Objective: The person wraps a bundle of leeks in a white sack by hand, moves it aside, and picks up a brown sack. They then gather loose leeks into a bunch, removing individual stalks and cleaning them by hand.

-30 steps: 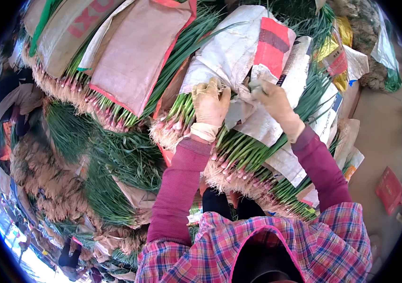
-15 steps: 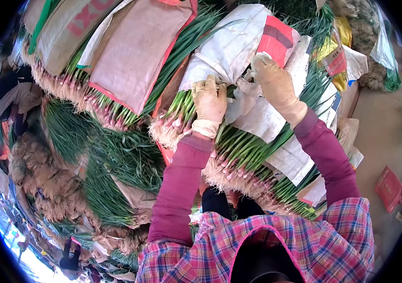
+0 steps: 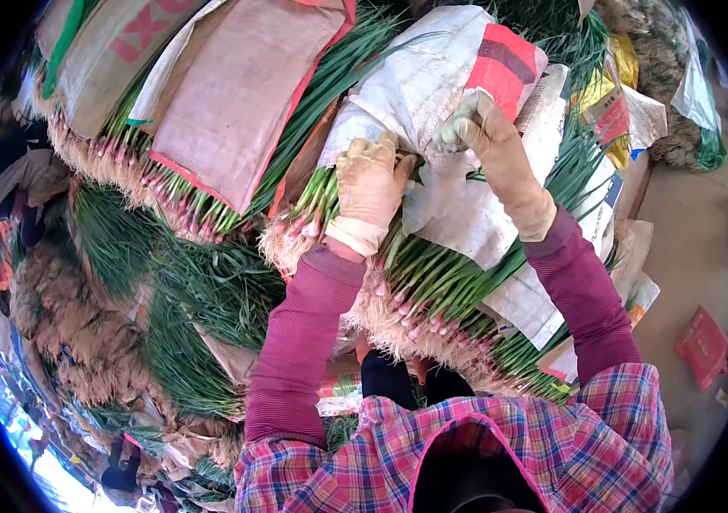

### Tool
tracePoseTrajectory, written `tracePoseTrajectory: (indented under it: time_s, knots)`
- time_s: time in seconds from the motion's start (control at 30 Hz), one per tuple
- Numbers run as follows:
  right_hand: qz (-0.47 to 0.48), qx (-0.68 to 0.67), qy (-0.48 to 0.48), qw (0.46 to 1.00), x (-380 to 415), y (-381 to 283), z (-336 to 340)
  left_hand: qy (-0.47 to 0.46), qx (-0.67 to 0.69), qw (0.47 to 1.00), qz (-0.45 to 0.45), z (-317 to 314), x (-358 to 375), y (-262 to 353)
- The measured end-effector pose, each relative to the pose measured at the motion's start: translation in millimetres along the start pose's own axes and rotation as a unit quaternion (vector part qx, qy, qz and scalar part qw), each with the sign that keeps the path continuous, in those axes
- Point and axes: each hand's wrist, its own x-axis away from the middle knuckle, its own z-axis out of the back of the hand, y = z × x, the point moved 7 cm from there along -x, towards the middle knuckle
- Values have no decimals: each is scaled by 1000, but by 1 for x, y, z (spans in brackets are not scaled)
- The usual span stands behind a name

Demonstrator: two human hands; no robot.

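Note:
My left hand (image 3: 370, 184), in a pale work glove, is closed on the lower edge of a white woven sack (image 3: 419, 68). That sack lies over a bundle of green onions (image 3: 314, 205) with pinkish bulbs and shaggy roots. My right hand (image 3: 501, 158), gloved too, has its fingers curled in at the sack's right side, pinching a fold of it; the fingertips are partly hidden. Below and between the hands, a loose pale sheet (image 3: 458, 214) with a ragged edge covers part of another row of green onions (image 3: 432, 278).
At upper left, a pinkish sack (image 3: 227, 94) with red edging covers more onions. Loose green leaves (image 3: 210, 291) and root clumps (image 3: 82, 333) are heaped at left. A red packet (image 3: 703, 346) lies on the floor at right. Another person (image 3: 26, 175) is at far left.
My right hand has turned, its fingers curling lower and further left. Beneath it the pale sheet now lies more spread out. My left hand keeps its hold, shifted slightly left in view.

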Motion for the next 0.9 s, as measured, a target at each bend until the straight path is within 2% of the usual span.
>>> tracePoseTrajectory:
  time_s: [0.03, 0.07, 0.13, 0.17, 0.2, 0.23, 0.27, 0.3, 0.33, 0.37, 0.4, 0.47, 0.57, 0.6, 0.63, 0.7, 0.73, 0.77, 0.8, 0.83, 0.87, 0.9]
  knots:
    - [-11, -55, 7, 998, -4, 8, 0, -6, 37, 999, 6, -3, 0, -2]
    - [-13, -56, 9, 998, -8, 8, -4, -9, 38, 999, 6, -5, 1, -4]
    - [-115, -186, -51, 975, -18, 9, -28, 18, 106, 994, -3, -4, 4, -9]
    - [-117, -189, -50, 974, -22, 6, -32, 15, 104, 994, -1, -3, 3, -12]
    - [-68, -57, -141, 986, -23, -3, -45, -9, 96, 995, -29, -1, 2, -9]
    - [-15, 79, -228, 970, -22, -11, -55, -32, 90, 994, -58, 2, 0, -6]
    - [-31, 152, -258, 954, -18, -15, -53, -41, 118, 987, -99, 12, -4, -3]
    - [-28, 154, -258, 953, -16, -9, -45, -45, 73, 983, -162, 20, -4, 4]
    - [142, 231, -274, 923, -10, -18, -44, -59, 31, 969, -239, 23, -5, 9]
    - [304, 299, -280, 860, 4, -24, -44, -74, -9, 947, -312, 21, -3, 10]
    - [196, 343, -384, 835, 5, -20, -46, -78, -9, 948, -310, 18, -2, 1]
    - [192, 328, -386, 840, -1, -6, -27, -84, -26, 942, -325, 7, 0, -15]
    - [206, 327, -355, 851, -4, 19, -13, -64, 9, 945, -319, 2, 6, -34]
    - [202, 309, -319, 873, -4, 18, -10, -143, -34, 946, -288, 3, 0, -32]
    - [197, 288, -283, 893, -2, 17, -8, -146, -34, 947, -285, 10, -2, -28]
    - [214, 268, -293, 893, 3, 4, -18, -177, 169, 951, -187, 23, -13, -30]
    - [236, 251, -309, 887, 7, -4, -23, -148, 355, 908, -170, 28, -17, -20]
    - [290, 287, -314, 857, 14, -10, -30, -147, 354, 908, -170, 25, -22, -21]
    - [288, 304, -317, 851, 16, -13, -31, -273, 454, 840, -118, 5, -22, -21]
    - [283, 320, -319, 846, 16, -15, -30, -392, 540, 742, -61, -12, -16, -19]
    - [279, 321, -318, 847, 13, -12, -26, -414, 587, 696, -10, -21, -15, -22]
    - [252, 294, -350, 853, 10, -3, -21, -411, 563, 717, -20, -25, -15, -29]
